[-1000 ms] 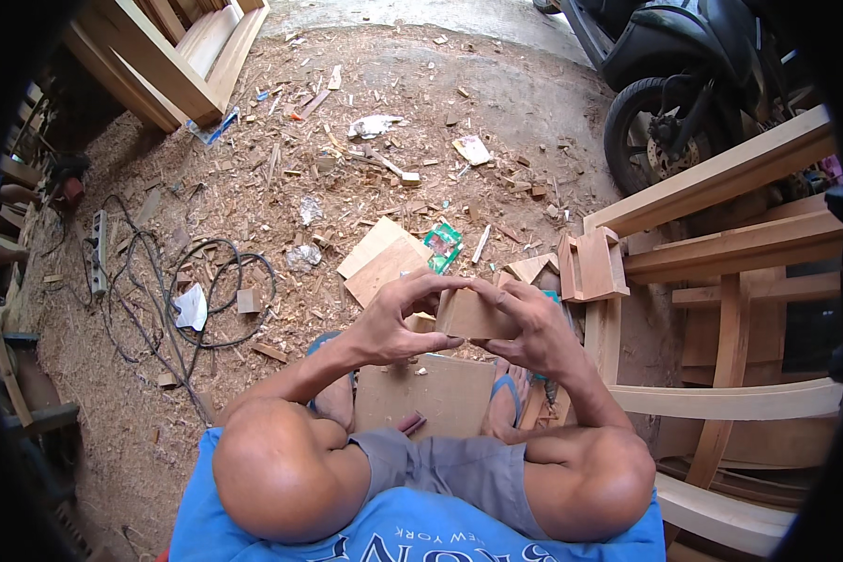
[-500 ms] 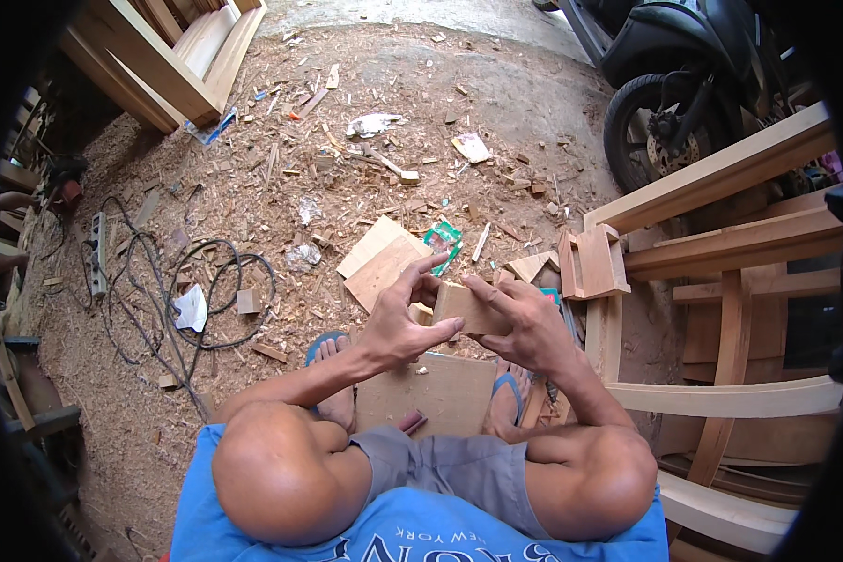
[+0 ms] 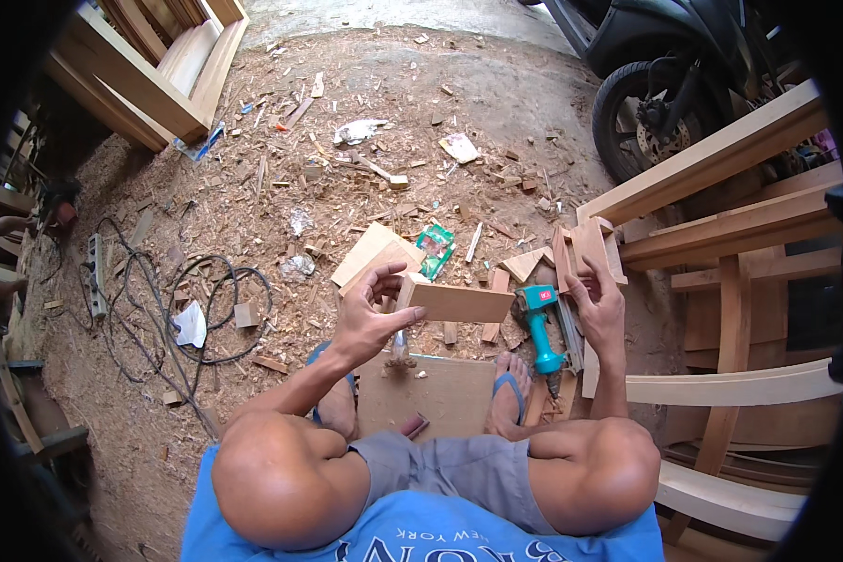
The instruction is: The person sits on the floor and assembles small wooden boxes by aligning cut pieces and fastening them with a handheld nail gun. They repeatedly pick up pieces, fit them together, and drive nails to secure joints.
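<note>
My left hand (image 3: 377,309) grips a wooden piece (image 3: 464,303) by its left end. The piece has a broad flat face and a thicker end, and it hangs level above a flat board (image 3: 425,398) between my feet. Off to the right, my right hand (image 3: 598,304) is raised with fingers apart and nothing in it. It is in front of a small wooden assembly (image 3: 598,255). A teal power tool (image 3: 540,328) lies between the held piece and that hand. A dark red cylinder (image 3: 413,424) rests on the board.
Wooden frames (image 3: 721,390) stand along the right, with a motorbike (image 3: 670,89) behind. On the left, a black cable (image 3: 206,347) coils near a power strip (image 3: 96,267). Shavings and offcuts cover the ground. Two flat wood pieces (image 3: 373,255) lie ahead by a green packet (image 3: 436,245).
My right hand has let go of the wooden piece and moved right, opening out. The left hand keeps the piece, whose long face now extends rightward. The teal tool has come into fuller view.
</note>
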Available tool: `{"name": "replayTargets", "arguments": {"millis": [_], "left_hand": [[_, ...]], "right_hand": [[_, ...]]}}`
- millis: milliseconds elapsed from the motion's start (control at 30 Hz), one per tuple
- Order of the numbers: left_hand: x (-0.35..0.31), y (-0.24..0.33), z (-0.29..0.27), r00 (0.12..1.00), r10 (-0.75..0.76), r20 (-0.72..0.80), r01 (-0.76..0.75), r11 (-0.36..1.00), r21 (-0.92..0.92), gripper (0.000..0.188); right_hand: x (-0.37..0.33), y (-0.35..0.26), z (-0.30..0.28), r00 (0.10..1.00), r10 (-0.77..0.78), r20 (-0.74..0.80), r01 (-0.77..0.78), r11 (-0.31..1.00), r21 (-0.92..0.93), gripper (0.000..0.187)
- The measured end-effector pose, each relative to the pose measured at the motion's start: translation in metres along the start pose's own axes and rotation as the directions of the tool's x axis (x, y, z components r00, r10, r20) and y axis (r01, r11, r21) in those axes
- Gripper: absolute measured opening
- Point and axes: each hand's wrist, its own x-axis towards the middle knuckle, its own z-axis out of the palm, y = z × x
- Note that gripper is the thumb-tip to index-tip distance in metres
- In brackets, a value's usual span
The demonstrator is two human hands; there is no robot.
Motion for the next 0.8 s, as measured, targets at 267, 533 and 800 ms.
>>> {"name": "replayTargets", "arguments": {"millis": [267,533,800], "left_hand": [[0.009,0.004,-0.006,0.993,0.043,-0.108,-0.040,0.999,0.034,0.051],[0.014,0.020,-0.005,0.985,0.086,-0.147,-0.059,0.982,0.180,0.048],[0.024,0.027,-0.008,0.982,-0.041,-0.183,0.059,0.994,0.091,0.052]], "right_hand": [[-0.038,0.192,0.126,0.981,0.151,0.119,-0.079,0.881,-0.466,0.079],[-0.038,0.191,0.131,0.986,0.156,0.050,-0.101,0.818,-0.567,0.049],[-0.061,0.109,0.008,0.949,0.269,0.167,-0.288,0.952,0.104,0.034]]}}
